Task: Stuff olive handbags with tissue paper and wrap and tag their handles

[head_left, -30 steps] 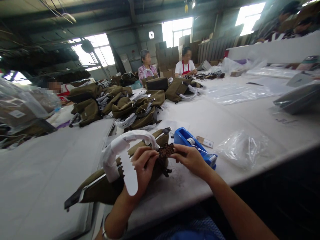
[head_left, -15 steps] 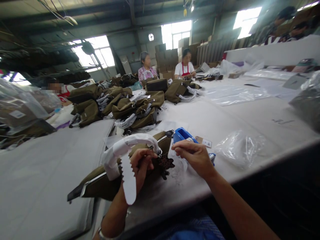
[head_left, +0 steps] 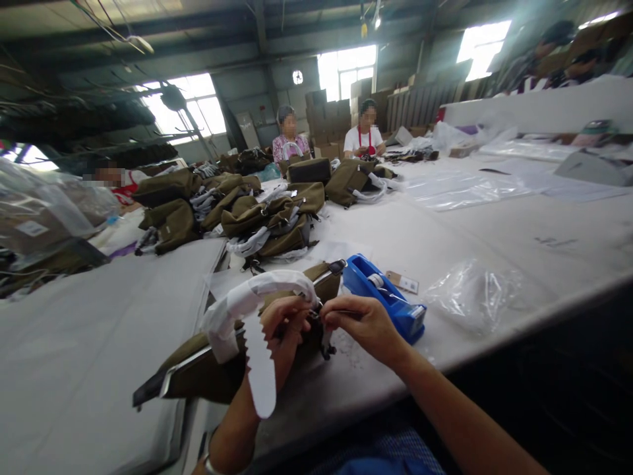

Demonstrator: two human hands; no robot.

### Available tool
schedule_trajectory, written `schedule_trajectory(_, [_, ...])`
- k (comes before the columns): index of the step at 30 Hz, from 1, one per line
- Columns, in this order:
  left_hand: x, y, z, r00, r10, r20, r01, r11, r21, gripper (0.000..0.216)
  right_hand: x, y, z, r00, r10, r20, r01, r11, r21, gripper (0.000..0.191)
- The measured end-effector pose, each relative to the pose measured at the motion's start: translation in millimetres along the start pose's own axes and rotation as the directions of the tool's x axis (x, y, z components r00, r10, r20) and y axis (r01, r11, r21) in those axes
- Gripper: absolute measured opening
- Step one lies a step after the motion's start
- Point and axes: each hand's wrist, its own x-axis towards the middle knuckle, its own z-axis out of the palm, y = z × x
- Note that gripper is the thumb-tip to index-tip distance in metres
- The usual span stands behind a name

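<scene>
An olive handbag lies tilted on the table in front of me, its zip along the top and its handle wrapped in white paper. A white strip with a notched edge hangs from the handle over my left wrist. My left hand is closed in a pinch at the handle's metal fitting. Right beside it, my right hand pinches a dark flat charm, seen nearly edge-on and mostly hidden by the fingers. Small dark dangling pieces show below.
A blue tape dispenser stands just beyond my right hand, with a cardboard tag behind it. Crumpled clear plastic lies to the right. Olive bags are heaped farther back. Several people sit around the table.
My right hand has moved left and down, from above the dispenser to the fitting, and has taken hold of the charm. The left hand stays at the handle's end.
</scene>
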Motion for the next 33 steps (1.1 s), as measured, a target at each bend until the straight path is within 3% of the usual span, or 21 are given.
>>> schedule_trajectory(3, [-7.9, 2.7, 2.3, 0.999, 0.005, -0.049, 0.009, 0.957, 0.29, 0.012, -1.2, 0.9, -8.4, 0.996, -0.067, -0.059, 0.06, 0.991, -0.123, 0.009])
schedule_trajectory(6, [-17.5, 3.6, 5.6, 0.999, 0.052, -0.007, -0.038, 0.811, 0.583, 0.014, -5.0, 3.7, -8.9, 0.991, -0.108, -0.084, 0.095, 0.984, -0.148, 0.007])
schedule_trajectory(10, [-24.8, 3.2, 11.9, 0.999, 0.016, 0.037, -0.038, 0.654, 0.756, 0.028, -8.9, 17.0, 0.4, 0.997, 0.011, -0.07, 0.002, 0.983, 0.185, 0.01])
schedule_trajectory(13, [-25.3, 5.7, 18.1, 0.998, -0.063, 0.022, 0.022, 0.63, 0.776, 0.03, -7.7, 29.0, 9.9, 0.998, 0.057, -0.036, -0.035, 0.893, 0.448, 0.014])
schedule_trajectory(16, [-25.7, 8.8, 24.9, 0.995, -0.1, 0.013, 0.057, 0.665, 0.745, 0.017, -4.0, 33.5, 16.4, 0.998, 0.066, -0.006, -0.047, 0.768, 0.638, 0.018])
schedule_trajectory(20, [-26.4, 9.0, 32.8, 0.998, -0.05, 0.025, 0.023, 0.776, 0.63, 0.021, 0.8, 31.1, 17.7, 0.994, 0.095, 0.052, -0.101, 0.637, 0.764, 0.022])
schedule_trajectory(23, [-22.9, 10.1, 35.1, 0.997, -0.072, 0.037, 0.046, 0.886, 0.462, 0.026, 3.3, 30.7, 14.8, 0.989, 0.105, 0.102, -0.144, 0.601, 0.786, 0.022])
schedule_trajectory(26, [-16.7, 14.0, 31.6, 0.975, -0.208, 0.082, 0.171, 0.929, 0.329, 0.021, 4.1, 29.0, 9.0, 0.989, 0.089, 0.115, -0.146, 0.654, 0.742, 0.023])
schedule_trajectory(28, [-13.5, 15.9, 26.2, 0.955, -0.275, 0.112, 0.234, 0.929, 0.288, 0.02, 3.0, 24.3, 3.4, 0.994, 0.077, 0.08, -0.11, 0.768, 0.631, 0.02])
schedule_trajectory(31, [-13.0, 15.3, 16.2, 0.958, -0.263, 0.117, 0.23, 0.944, 0.236, 0.02, -2.1, 12.7, -6.1, 0.999, 0.035, -0.011, -0.029, 0.942, 0.336, 0.013])
schedule_trajectory(33, [-15.2, 12.5, 10.6, 0.962, -0.242, 0.123, 0.214, 0.956, 0.201, 0.021, -6.9, 5.5, -11.2, 0.997, -0.042, -0.066, 0.048, 0.993, 0.106, 0.009])
